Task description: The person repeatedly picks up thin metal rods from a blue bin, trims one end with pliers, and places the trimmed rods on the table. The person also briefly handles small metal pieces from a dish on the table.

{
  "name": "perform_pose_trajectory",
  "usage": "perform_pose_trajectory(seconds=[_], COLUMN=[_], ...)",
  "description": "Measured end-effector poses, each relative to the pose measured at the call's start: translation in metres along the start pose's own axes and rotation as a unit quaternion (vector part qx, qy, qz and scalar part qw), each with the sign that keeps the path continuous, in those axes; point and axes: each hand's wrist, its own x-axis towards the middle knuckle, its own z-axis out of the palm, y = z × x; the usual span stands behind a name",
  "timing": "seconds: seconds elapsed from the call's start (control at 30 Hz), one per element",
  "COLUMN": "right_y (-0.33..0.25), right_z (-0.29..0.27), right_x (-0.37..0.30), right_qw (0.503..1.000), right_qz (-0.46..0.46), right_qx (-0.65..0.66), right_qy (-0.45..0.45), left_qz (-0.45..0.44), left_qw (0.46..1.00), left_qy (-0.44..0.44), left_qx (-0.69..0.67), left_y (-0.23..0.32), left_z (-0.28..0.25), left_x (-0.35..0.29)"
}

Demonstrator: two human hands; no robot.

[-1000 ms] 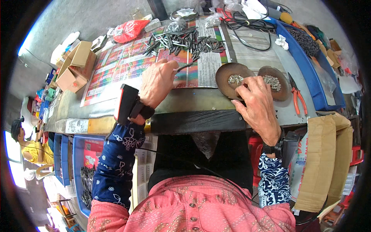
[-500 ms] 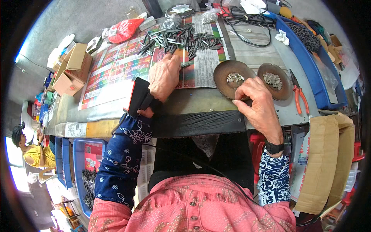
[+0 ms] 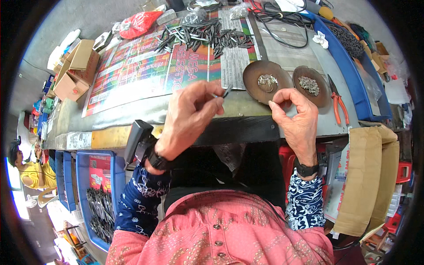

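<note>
My left hand (image 3: 192,117) is pinched on a small black stick-like part (image 3: 228,91) with a pale side, held above the table's near edge. Its kind is not clear at this size. To the right, my right hand (image 3: 297,117) has thumb and forefinger pressed together; anything between them is too small to make out. Just behind it stands a round brown dish (image 3: 254,79) with small metal pins (image 3: 267,82). Beside that, a second brown dish (image 3: 323,97) holds small silvery pieces (image 3: 308,85). A heap of similar black parts (image 3: 194,35) lies farther back on printed sheets (image 3: 145,73).
Red-handled pliers (image 3: 339,108) lie right of the dishes, along a long blue tray (image 3: 353,75). A black cable (image 3: 282,22) coils at the back. Cardboard boxes stand at left (image 3: 77,70) and lower right (image 3: 366,181). A blue bin (image 3: 95,194) of black parts sits lower left.
My left hand has come back from near the heap toward the table's front edge, now with a black part in its fingers. My right hand has drawn slightly away from the dishes, still pinched.
</note>
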Motion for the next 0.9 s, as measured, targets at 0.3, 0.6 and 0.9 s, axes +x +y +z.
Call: perform_pose_trajectory(seconds=[0.3, 0.6, 0.9], right_y=[-0.027, -0.038, -0.047], right_z=[0.036, 0.048, 0.052], right_x=[-0.03, -0.041, -0.05], right_qw=[0.974, 0.963, 0.981], right_qz=[0.063, 0.061, 0.013], right_qx=[0.214, 0.255, 0.192], right_qy=[-0.027, -0.064, -0.022], left_qz=[-0.116, -0.106, -0.106], left_qw=[0.966, 0.967, 0.963], left_qy=[-0.021, -0.028, -0.027], left_qx=[-0.228, -0.229, -0.245], left_y=[0.008, 0.01, 0.012], left_z=[0.012, 0.015, 0.015], left_x=[-0.053, -0.076, -0.088])
